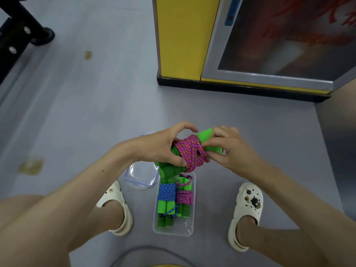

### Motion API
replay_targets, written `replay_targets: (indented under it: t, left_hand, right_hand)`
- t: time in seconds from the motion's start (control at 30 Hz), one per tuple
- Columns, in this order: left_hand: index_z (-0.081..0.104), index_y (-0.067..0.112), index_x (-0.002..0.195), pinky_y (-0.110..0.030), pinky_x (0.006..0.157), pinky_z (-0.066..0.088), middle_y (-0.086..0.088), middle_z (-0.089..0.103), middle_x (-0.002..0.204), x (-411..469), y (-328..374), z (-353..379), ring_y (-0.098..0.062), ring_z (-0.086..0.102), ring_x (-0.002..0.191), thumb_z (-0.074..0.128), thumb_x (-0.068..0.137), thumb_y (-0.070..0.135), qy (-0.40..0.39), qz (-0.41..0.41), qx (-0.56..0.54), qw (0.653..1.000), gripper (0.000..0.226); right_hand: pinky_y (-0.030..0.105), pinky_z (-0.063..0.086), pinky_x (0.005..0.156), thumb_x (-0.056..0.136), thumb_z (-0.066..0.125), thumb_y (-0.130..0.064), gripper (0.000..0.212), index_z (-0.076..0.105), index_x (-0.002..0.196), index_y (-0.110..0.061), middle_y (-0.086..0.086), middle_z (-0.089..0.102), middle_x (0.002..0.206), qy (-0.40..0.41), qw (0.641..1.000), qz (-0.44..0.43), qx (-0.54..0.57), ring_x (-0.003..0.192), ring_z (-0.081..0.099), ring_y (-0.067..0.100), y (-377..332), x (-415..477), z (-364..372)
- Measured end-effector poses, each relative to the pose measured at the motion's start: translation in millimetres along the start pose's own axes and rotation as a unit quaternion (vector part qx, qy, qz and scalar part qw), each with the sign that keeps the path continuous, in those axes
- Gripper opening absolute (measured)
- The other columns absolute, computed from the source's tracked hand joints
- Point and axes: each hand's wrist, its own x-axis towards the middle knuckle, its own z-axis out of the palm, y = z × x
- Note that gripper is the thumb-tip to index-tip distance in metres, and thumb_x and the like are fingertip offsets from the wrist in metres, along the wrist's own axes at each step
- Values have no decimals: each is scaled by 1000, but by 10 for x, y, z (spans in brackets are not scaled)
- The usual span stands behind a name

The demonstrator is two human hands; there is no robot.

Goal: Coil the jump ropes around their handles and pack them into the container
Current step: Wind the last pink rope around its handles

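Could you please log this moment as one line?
step: coiling pink rope | left hand: grips green handles | right hand: pinches rope | container: two coiled ropes inside | lid: off

Looks like an indoor sports or play hall, not a home. Grey vinyl-type floor [96,112] w/ a few stains [88,55]. Big yellow cabinet [181,35] w/ a metal-framed glass panel [279,45] and red graphics behind it, prob. a vending or game machine, can't tell which. Black bolted metal frame [19,22] on a wheel [47,35], top left. Jump ropes [167,192] in a clear box [190,230] fit gym use.
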Motion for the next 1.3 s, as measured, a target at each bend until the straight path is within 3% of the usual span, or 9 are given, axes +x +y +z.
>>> replay_targets:
  t: [0.17, 0.33, 0.57, 0.87, 1.0, 1.1, 1.17, 1.3]
  left_hand:
    - [34, 36, 130, -25, 65, 58, -11, 62, 101, -7, -40, 74, -12, 66, 76, 79, 76, 16, 23, -21, 26, 999, 73]
    - [43, 35, 129, -34, 76, 58, 7, 60, 90, 30, -89, 132, -17, 65, 84, 73, 80, 36, 95, -23, 85, 992, 58]
    - [48, 36, 126, -37, 78, 58, -3, 64, 98, 97, -53, 191, -19, 67, 86, 70, 84, 31, 192, -5, -11, 981, 47]
    - [52, 37, 119, -42, 74, 59, -4, 65, 95, 120, -25, 287, -21, 68, 83, 70, 85, 24, 283, 34, -81, 955, 41]
    - [54, 35, 121, -43, 75, 60, -7, 65, 100, 150, -8, 329, -22, 68, 88, 71, 85, 23, 293, 42, -115, 948, 42]
    - [55, 34, 121, -41, 78, 59, -11, 65, 105, 162, -5, 341, -23, 68, 91, 70, 85, 21, 293, 39, -170, 940, 42]
    - [53, 34, 123, -34, 73, 59, -11, 65, 106, 154, -7, 323, -22, 69, 90, 67, 87, 21, 263, 29, -187, 946, 40]
    - [47, 36, 125, -18, 64, 53, -12, 60, 116, 154, 6, 314, -16, 66, 89, 53, 96, 30, 193, -43, -164, 967, 30]
  right_hand:
    - [28, 20, 65, 72, 53, -31, 20, 64, 73, -15, -2, 52, 71, -20, 997, -48, -58, 74, 39, 10, -71, -1, 75]
    - [28, 18, 66, 71, 48, -36, 23, 61, 72, -17, -8, 45, 71, -6, 996, -29, -83, 73, 38, 10, -45, 18, 70]
    - [22, 13, 71, 70, 62, -27, 11, 62, 74, -17, -13, 40, 76, 43, 996, 37, -70, 75, 37, 3, 29, 64, -69]
    - [30, 19, 73, 75, 62, -29, 8, 58, 71, -23, -12, 37, 65, 83, 985, 148, -3, 68, 42, 11, 14, 57, -149]
    - [30, 23, 76, 74, 59, -30, 7, 57, 73, -24, -10, 42, 66, 104, 979, 170, 34, 66, 43, 6, 49, 35, -167]
    - [26, 31, 71, 77, 69, -17, 11, 59, 74, -22, -10, 46, 67, 115, 975, 175, 80, 64, 45, 5, 62, 0, -193]
    - [18, 36, 62, 77, 71, -7, 14, 62, 75, -18, -3, 52, 69, 108, 971, 183, 112, 63, 47, 9, 61, 7, -210]
    - [20, 37, 59, 79, 68, -7, 4, 66, 78, -10, 1, 56, 73, 63, 975, 188, 100, 63, 47, 9, 11, 91, -253]
